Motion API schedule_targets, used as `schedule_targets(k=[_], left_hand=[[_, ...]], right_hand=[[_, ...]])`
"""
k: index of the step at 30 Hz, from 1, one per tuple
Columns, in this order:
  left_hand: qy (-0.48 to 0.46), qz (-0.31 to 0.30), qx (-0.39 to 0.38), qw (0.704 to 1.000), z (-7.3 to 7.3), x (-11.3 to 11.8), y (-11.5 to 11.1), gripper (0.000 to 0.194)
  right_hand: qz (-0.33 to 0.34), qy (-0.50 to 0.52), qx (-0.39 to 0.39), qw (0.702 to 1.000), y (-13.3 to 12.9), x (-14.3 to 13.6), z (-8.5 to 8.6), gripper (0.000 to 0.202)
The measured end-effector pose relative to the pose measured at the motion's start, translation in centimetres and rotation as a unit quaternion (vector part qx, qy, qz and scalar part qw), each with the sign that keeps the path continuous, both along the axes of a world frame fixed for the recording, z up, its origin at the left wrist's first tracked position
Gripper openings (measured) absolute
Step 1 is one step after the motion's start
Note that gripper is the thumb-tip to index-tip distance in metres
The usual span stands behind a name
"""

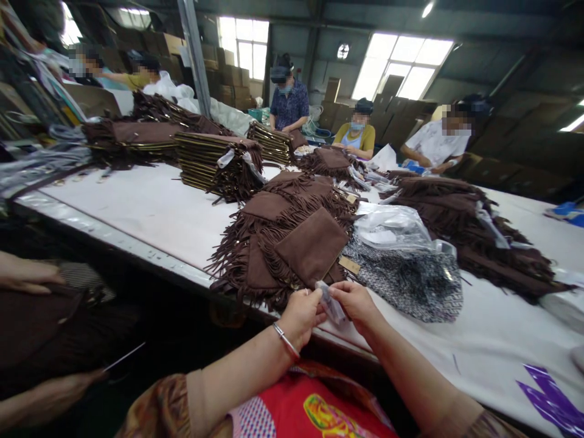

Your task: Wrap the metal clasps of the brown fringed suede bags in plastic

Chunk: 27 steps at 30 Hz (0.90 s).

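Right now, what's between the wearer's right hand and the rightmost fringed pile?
Speckled woven fabric, clear plastic over its far part, seen in the head view.

We are in a factory workshop: bags (312, 243) lie heaped along our long table (137, 198), several workers (289, 106) line its far side, and cartons (232, 78) stand stacked below big windows (422, 58).

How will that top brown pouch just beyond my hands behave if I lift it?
The brown pouch should flex slightly but mostly hold its shape, since it looks flat with fairly straight edges. The loose fringe around it might catch, as strands splay across the pile. Rolling seems unlikely, given that flat form.
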<state>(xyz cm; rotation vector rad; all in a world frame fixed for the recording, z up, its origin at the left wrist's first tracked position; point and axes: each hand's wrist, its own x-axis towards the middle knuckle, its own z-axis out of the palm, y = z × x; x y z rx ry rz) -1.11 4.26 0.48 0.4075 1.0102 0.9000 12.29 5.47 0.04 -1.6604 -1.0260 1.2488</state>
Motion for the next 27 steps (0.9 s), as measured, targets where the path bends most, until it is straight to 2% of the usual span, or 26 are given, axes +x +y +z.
schedule_targets(k=[4,9,12,19,27], left_hand=[[0.044,0.002,-0.029,0.999,0.1,0.3,0.5,0.013],[0.076,0.020,-0.030,0.996,0.2,0.7,0.5,0.013],[0.095,0.029,-0.028,0.995,0.2,0.7,0.3,0.012],[0.099,0.043,-0.026,0.994,0.2,0.4,0.2,0.011],[0.107,0.068,-0.033,0.991,0.1,0.5,0.3,0.006]], right_hand=[[0.033,-0.014,-0.002,0.999,0.3,0.4,-0.5,0.037],[0.117,-0.138,-0.010,0.983,1.6,0.5,0.8,0.042],[0.126,-0.135,-0.013,0.983,2.4,0.2,1.3,0.036],[0.084,-0.040,-0.008,0.996,1.7,-0.4,0.6,0.028],[0.002,-0.020,0.030,0.999,0.8,-0.3,-1.1,0.023]])
